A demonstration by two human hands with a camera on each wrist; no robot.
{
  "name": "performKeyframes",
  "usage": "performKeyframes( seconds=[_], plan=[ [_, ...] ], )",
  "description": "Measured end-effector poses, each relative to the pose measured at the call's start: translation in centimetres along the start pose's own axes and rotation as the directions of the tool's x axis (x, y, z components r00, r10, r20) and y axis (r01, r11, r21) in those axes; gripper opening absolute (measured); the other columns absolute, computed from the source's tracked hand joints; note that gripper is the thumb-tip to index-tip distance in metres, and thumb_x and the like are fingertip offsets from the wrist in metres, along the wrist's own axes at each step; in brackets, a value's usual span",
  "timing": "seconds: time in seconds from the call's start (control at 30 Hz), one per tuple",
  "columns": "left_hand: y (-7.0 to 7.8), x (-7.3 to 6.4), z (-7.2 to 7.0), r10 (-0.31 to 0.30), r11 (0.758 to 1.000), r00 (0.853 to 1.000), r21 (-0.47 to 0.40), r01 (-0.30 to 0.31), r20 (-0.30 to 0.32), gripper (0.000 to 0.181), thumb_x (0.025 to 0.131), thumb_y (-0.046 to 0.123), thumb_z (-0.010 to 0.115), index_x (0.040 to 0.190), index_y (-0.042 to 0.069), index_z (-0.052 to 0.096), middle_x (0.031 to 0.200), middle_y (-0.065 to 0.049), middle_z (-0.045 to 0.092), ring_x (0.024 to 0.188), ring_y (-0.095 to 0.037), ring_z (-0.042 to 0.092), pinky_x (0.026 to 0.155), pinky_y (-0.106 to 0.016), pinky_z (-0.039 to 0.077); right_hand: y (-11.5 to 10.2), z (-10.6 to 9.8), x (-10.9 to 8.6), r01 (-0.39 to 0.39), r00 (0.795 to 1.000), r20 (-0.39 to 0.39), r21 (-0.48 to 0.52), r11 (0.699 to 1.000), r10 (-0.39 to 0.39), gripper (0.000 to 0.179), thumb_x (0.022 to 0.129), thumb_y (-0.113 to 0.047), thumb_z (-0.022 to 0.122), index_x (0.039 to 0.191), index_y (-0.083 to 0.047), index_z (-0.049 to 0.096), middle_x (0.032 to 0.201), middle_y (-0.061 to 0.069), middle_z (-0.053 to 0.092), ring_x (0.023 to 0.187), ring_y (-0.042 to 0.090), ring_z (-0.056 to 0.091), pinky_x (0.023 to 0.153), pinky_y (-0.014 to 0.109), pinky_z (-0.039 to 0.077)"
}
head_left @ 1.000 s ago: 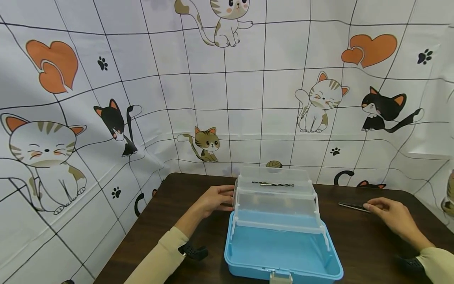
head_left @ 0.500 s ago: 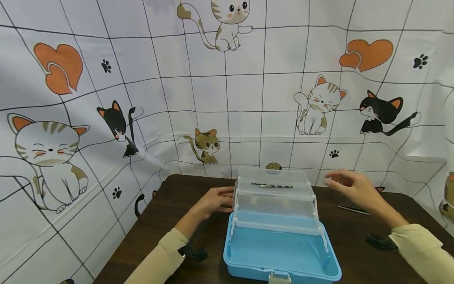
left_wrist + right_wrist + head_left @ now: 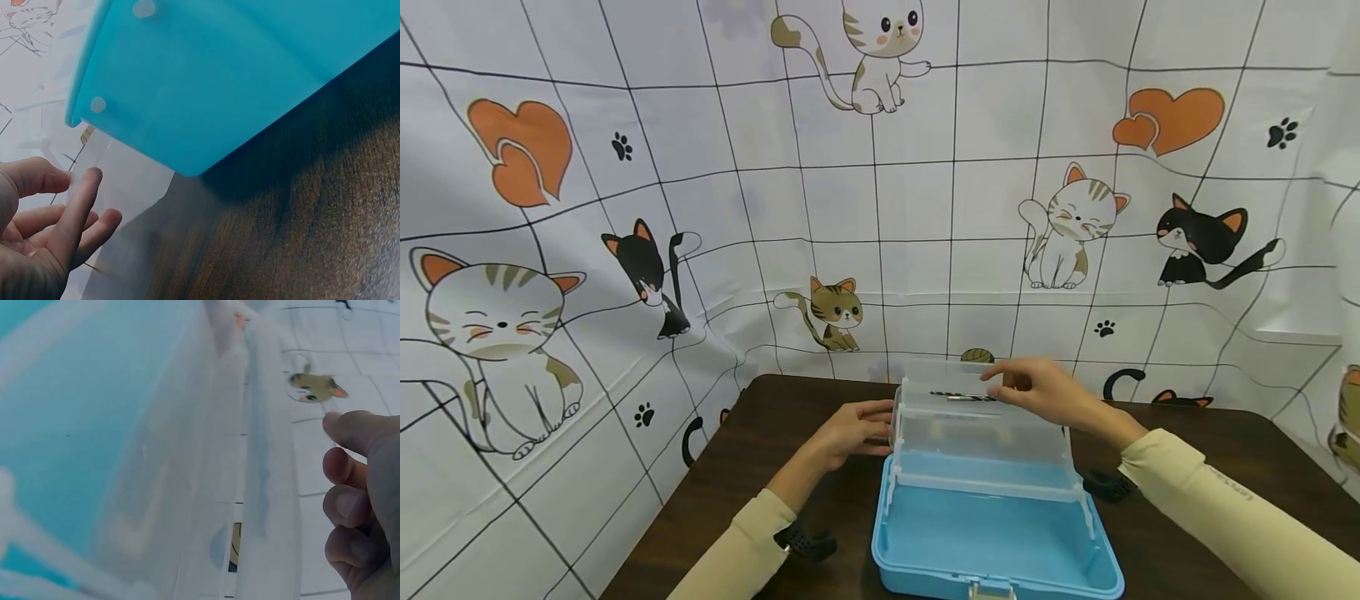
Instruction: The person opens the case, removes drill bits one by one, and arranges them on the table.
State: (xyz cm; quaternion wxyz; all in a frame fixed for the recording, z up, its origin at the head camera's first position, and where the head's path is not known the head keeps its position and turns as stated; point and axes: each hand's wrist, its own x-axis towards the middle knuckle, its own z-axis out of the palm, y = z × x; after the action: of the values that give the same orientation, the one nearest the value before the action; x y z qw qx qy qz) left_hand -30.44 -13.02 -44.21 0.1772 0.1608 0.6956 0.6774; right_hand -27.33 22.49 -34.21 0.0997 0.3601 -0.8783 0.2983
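A light blue toolbox (image 3: 985,542) stands with its clear lid and clear upper trays (image 3: 985,433) raised. On the top tray lie drill bits (image 3: 958,396), a dark one and a silvery one overlapping in the head view. My right hand (image 3: 1048,396) hovers at their right end, fingers loosely bent; the right wrist view has nothing between the thumb and fingers. At the raised section's left side is my left hand (image 3: 853,433), its relaxed fingers at the edge of the clear lid (image 3: 134,178) in the left wrist view. The box's latch (image 3: 992,592) hangs at the front.
The box stands on a dark brown wooden table (image 3: 737,467). Close behind hangs a white curtain (image 3: 917,200) with a grid and cat prints. My right forearm (image 3: 1225,500) crosses the table's right part and covers the spot where a dark rod lay.
My right hand has let go of the dark rod on the right of the table and moved left to the drill bits on the top tray. The left hand stays in place.
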Motion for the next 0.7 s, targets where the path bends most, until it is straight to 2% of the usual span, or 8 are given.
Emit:
performKeyframes(
  seconds=[0.17,0.23,0.33,0.5,0.6,0.7],
  plan=[
    [0.2,-0.2,-0.1,-0.006,1.000,1.000,-0.007,0.006,0.003,0.055,0.099,0.005,0.067,0.150,0.003,0.049,0.138,-0.017,0.059,0.108,-0.032,0.068,0.085,-0.043,0.061,0.1,0.8,1.2,0.093,0.992,0.089,-0.015,0.996,-0.091,0.023,0.097,-0.015,0.073,0.119,-0.009,0.071,0.070,-0.011,0.056,0.054,0.005,0.043,0.048,0.024,0.039],
    [0.2,-0.1,0.0,-0.007,1.000,1.000,-0.013,0.007,0.003,0.055,0.098,0.005,0.068,0.149,0.003,0.049,0.138,-0.017,0.059,0.107,-0.032,0.068,0.084,-0.043,0.061,0.1,0.7,1.2,0.097,0.987,0.132,-0.001,0.995,-0.096,0.022,0.097,-0.016,0.073,0.117,-0.007,0.072,0.070,-0.010,0.056,0.055,0.006,0.044,0.049,0.025,0.041],
    [0.4,0.1,0.1,-0.011,1.000,1.000,-0.026,0.011,0.010,0.055,0.098,0.004,0.068,0.149,0.003,0.050,0.139,-0.017,0.059,0.107,-0.032,0.069,0.084,-0.042,0.061,0.0,0.2,0.9,0.049,0.982,0.181,0.024,0.999,-0.052,0.019,0.098,-0.019,0.072,0.114,-0.009,0.073,0.070,-0.007,0.058,0.056,0.008,0.047,0.050,0.026,0.044],
    [0.6,0.1,0.1,-0.016,1.000,1.000,-0.025,0.016,0.008,0.055,0.097,0.003,0.068,0.149,0.003,0.050,0.138,-0.017,0.060,0.105,-0.031,0.069,0.084,-0.042,0.061,0.1,-0.4,0.5,-0.039,0.977,0.213,0.023,0.999,0.034,0.016,0.098,-0.020,0.072,0.109,-0.010,0.076,0.069,-0.007,0.059,0.056,0.008,0.046,0.050,0.026,0.043],
    [0.5,-0.3,-0.2,-0.031,0.999,0.999,-0.024,0.030,-0.013,0.054,0.097,0.002,0.068,0.148,0.003,0.051,0.137,-0.017,0.060,0.104,-0.031,0.070,0.083,-0.041,0.061,0.3,-0.1,0.9,-0.046,0.971,0.235,0.010,0.999,0.042,0.014,0.098,-0.019,0.072,0.107,-0.010,0.078,0.069,-0.007,0.059,0.056,0.007,0.045,0.049,0.025,0.041],
    [0.5,-0.1,-0.1,-0.034,0.999,0.999,-0.025,0.034,-0.015,0.054,0.097,0.001,0.067,0.148,0.003,0.051,0.138,-0.017,0.059,0.104,-0.030,0.069,0.083,-0.041,0.061,0.5,-0.3,1.0,-0.047,0.965,0.258,0.021,0.999,0.039,0.013,0.098,-0.017,0.072,0.107,-0.011,0.078,0.068,-0.006,0.058,0.055,0.006,0.043,0.049,0.024,0.039]
  ],
)
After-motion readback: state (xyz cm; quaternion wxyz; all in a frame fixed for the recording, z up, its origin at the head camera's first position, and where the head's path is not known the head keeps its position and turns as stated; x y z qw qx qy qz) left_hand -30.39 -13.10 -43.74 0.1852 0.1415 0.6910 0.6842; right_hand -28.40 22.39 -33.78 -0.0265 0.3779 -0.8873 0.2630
